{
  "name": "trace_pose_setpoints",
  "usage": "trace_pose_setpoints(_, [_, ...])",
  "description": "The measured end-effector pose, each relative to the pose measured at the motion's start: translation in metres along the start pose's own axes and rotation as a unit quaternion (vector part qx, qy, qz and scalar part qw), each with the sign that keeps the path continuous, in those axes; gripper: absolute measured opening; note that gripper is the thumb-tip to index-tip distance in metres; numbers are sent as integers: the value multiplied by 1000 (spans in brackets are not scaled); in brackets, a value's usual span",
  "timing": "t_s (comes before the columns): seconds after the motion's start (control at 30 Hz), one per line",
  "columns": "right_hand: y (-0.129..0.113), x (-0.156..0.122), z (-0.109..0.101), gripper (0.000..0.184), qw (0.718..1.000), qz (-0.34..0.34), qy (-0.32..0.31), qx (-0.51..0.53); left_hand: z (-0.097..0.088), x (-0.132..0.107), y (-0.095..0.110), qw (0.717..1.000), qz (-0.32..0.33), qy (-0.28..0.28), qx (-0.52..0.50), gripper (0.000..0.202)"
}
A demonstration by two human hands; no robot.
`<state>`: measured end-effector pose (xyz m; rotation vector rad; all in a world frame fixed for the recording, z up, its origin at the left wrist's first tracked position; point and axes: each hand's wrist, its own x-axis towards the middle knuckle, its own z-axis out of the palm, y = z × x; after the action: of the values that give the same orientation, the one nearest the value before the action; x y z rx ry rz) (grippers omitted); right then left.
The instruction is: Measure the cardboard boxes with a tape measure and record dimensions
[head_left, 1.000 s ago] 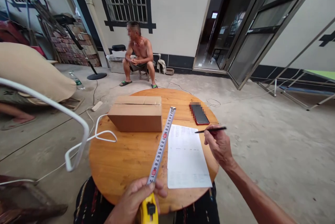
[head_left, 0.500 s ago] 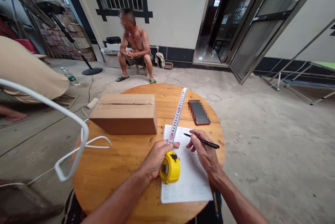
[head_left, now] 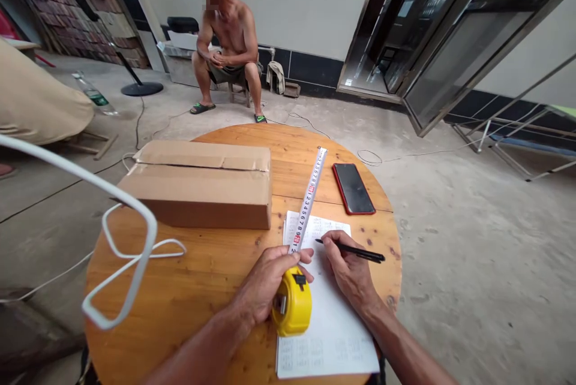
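Note:
My left hand (head_left: 265,280) is closed around a yellow tape measure (head_left: 294,307), thumb and fingers pinching the blade where it leaves the case. The silver blade (head_left: 310,193) reaches away over the paper toward the far side of the table. In my right hand (head_left: 348,271) is a black pen (head_left: 360,250), its tip pointing left just above or on the paper, which I cannot tell. Beneath both hands lies a stack of printed white paper (head_left: 324,331), partly covered by the tape measure and my hands.
On the round wooden table (head_left: 202,307) are a closed cardboard box (head_left: 202,187) at left and a red-edged phone (head_left: 354,188) at right. A white bent tube (head_left: 150,229) juts in from the left. Beyond the table, a person (head_left: 229,43) sits on a stool.
The view has tipped downward and come closer, so the table and box look larger. Both hands keep their grips on the tape measure and the pen, with little movement over the paper.

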<state>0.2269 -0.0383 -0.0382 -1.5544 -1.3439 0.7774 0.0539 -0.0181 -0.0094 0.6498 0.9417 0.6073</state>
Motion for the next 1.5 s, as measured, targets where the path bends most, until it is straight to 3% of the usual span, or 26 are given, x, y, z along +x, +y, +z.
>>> trace_pose_setpoints(0.57, [-5,3,0,16,994,-62,-11,-91,-1,1,1,1000,-11,0,9,24])
trace_pose_setpoints(1.3, [-7,2,0,18,992,-54,-29,-107,0,1,3,1000,-5,-2,1,21])
trace_pose_setpoints(1.5, [-6,1,0,17,995,-50,-3,-89,-2,2,1,1000,4,-11,12,21])
